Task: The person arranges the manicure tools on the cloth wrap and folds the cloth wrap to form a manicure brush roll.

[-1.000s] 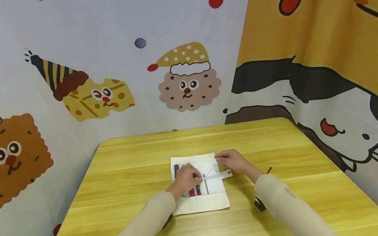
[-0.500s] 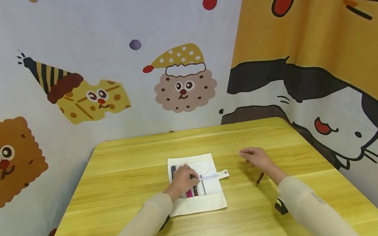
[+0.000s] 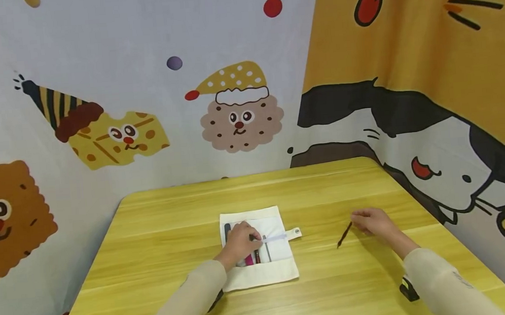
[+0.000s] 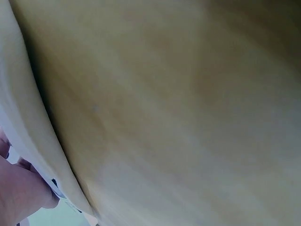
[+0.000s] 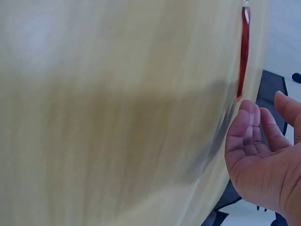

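Note:
A cream fabric tool pouch (image 3: pixel 262 275) lies unfolded on the table, with several slim tools in it, among them a pink one (image 3: pixel 249 260) and a grey rod (image 3: pixel 267 250). My left hand (image 3: pixel 240 242) is over the pouch, thumb and forefinger pinching at the end of its white elastic band (image 3: pixel 276 237); its palm hides part of the tools. To the right, my right hand (image 3: pixel 375 223) has its fingers loosely bent and thumb apart, holding nothing. A slim dark-red tool (image 3: pixel 344 234) with a narrow tip lies on the table, one end right at those fingertips.
A snap tab (image 3: pixel 294 233) sticks out from the pouch's right side. The wood-grain table (image 3: pixel 185 202) ends at a cartoon-printed cloth (image 3: pixel 130 78) behind and to the right. A black device (image 3: pixel 409 289) sits at the right sleeve.
My right hand has left the pouch's upper right corner and moved right to the dark-red tool. The left hand stays at the elastic band. The head view has shifted slightly.

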A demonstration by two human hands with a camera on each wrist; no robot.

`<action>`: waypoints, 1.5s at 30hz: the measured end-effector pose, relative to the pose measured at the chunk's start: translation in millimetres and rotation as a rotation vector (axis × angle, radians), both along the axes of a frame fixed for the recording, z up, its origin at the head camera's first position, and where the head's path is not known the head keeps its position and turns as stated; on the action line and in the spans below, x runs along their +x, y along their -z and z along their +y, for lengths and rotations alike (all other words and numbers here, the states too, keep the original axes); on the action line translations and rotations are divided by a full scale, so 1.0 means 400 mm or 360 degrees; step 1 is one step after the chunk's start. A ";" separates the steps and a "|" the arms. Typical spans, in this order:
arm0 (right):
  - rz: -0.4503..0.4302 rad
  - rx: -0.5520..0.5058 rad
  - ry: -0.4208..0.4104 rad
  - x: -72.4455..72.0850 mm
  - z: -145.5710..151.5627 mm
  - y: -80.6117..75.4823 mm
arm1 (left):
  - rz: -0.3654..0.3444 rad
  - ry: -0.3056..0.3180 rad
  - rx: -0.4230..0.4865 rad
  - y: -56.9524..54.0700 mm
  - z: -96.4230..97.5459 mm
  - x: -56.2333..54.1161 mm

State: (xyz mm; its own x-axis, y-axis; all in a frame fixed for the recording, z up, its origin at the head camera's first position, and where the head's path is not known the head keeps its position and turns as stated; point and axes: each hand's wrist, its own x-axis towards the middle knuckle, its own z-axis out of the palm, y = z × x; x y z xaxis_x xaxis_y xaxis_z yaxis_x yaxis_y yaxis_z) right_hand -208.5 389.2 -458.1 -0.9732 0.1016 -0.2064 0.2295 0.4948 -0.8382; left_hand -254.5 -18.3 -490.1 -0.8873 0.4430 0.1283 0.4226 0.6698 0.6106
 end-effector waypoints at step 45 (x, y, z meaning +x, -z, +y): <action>0.0308 0.0600 0.0006 -0.031 -0.121 0.061 | -0.0014 0.0000 0.0028 -0.010 0.005 0.006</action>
